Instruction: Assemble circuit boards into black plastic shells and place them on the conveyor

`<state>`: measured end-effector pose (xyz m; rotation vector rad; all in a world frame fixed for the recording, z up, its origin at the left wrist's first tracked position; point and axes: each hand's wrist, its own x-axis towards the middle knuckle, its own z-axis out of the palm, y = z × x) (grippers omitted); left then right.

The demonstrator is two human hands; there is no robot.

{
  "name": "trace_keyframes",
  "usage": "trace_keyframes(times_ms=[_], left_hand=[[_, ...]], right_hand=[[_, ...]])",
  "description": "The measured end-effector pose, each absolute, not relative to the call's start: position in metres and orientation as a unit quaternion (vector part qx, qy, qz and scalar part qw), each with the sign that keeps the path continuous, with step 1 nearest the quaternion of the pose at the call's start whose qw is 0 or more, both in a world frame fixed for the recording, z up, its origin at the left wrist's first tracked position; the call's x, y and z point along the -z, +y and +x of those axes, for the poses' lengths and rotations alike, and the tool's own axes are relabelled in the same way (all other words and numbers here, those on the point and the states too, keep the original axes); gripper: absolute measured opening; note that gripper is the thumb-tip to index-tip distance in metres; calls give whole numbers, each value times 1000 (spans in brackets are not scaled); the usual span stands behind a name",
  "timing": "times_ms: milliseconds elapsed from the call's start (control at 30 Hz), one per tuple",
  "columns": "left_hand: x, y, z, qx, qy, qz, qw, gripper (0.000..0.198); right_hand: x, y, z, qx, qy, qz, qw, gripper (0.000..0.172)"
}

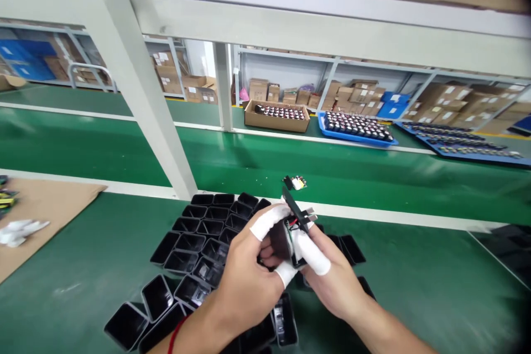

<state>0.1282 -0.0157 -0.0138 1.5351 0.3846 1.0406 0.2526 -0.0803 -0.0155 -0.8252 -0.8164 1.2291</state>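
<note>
My left hand (253,265), with white finger covers and a red cord at the wrist, grips a black plastic housing (280,240) from the left side. From the right, my right hand (327,265), also in white finger covers, holds the same housing near its opening. A black cover plate (295,210) with metal prongs stands tilted at the opening, and a red wire shows between plate and housing. Below and to the left of my hands, several open black housings (209,227) stand in rows on the green table.
A metal post (141,83) rises left of the housings. Small parts (296,182) lie on the green belt (257,160) beyond. Farther back are a cardboard box (276,121) and blue trays (357,135) of parts. Cardboard (50,215) with white finger covers (20,231) lies left.
</note>
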Motion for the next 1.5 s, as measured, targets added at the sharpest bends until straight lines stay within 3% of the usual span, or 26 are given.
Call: trace_keyframes(times_ms=[167,400,533,767,867,1000,1067,1167,1500], left_hand=[[17,-17,124,-478,178,727,461,73],[11,-21,131,-450,186,673,556,56],[16,-21,130,-467,188,749,431,65],[25,-14,131,-416,259,801,344,61],[24,-16,129,-410,238,833,285,64],[20,-20,127,-433,211,794,370,74],[17,-21,127,-455,182,774,401,70],[14,-22,128,-477,143,773,393,60],[17,-26,126,-448,137,801,372,67]], right_hand=[[17,-76,240,-515,-351,-373,687,38],[17,-78,246,-503,-317,-401,697,40],[24,-78,243,-481,-331,-416,697,39],[41,-96,253,-400,-317,-472,719,32],[44,-107,253,-352,-346,-502,711,44],[35,-102,251,-470,-271,-421,727,37],[30,-97,253,-513,-227,-386,732,33],[27,-96,257,-522,-213,-389,729,34],[30,-104,258,-495,-228,-432,719,31]])
